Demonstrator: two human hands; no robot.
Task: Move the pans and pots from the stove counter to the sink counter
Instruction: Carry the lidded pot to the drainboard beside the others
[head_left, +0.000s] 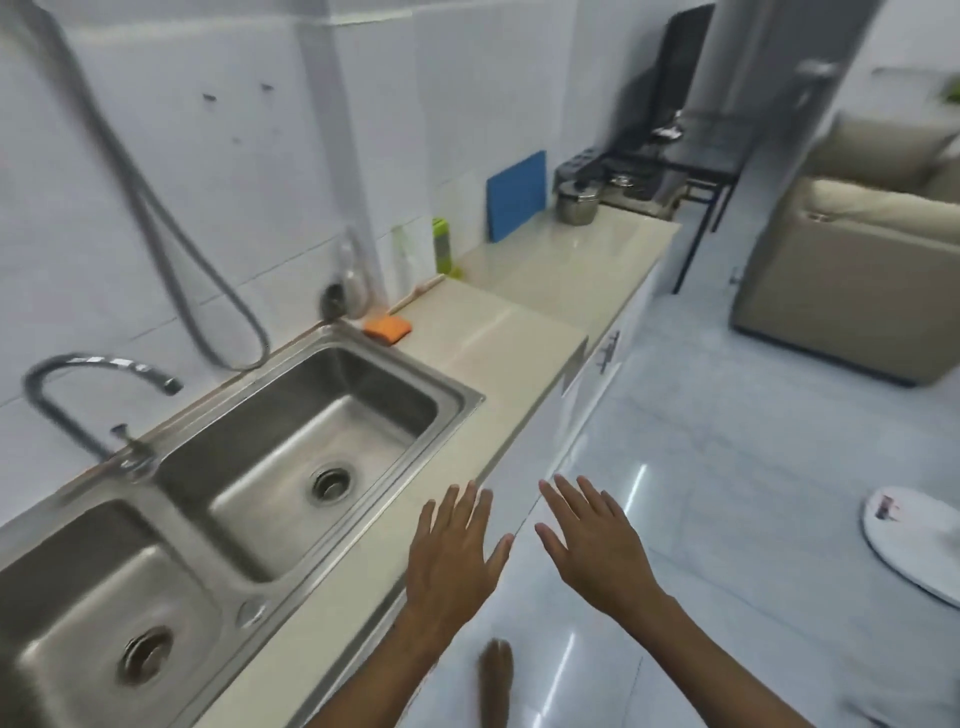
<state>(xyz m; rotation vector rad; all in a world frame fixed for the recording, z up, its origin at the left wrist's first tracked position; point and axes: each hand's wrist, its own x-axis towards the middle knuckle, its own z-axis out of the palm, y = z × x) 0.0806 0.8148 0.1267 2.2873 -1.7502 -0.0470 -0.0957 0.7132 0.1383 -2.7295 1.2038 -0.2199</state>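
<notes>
A steel pot with a lid (577, 202) stands at the far end of the beige counter (524, 332), beside a dark stove (631, 179). A double steel sink (249, 457) fills the near left of the counter. My left hand (454, 551) is held flat with fingers spread over the counter's front edge, holding nothing. To its right, my right hand (597, 540) hovers over the floor, also spread and holding nothing. Both hands are far from the pot.
A blue cutting board (516, 202) leans on the wall next to the pot. An orange sponge (387, 328) lies behind the sink, a green bottle (443, 249) further back. A beige sofa (857, 270) and a white round base (914, 540) stand on the glossy floor at right.
</notes>
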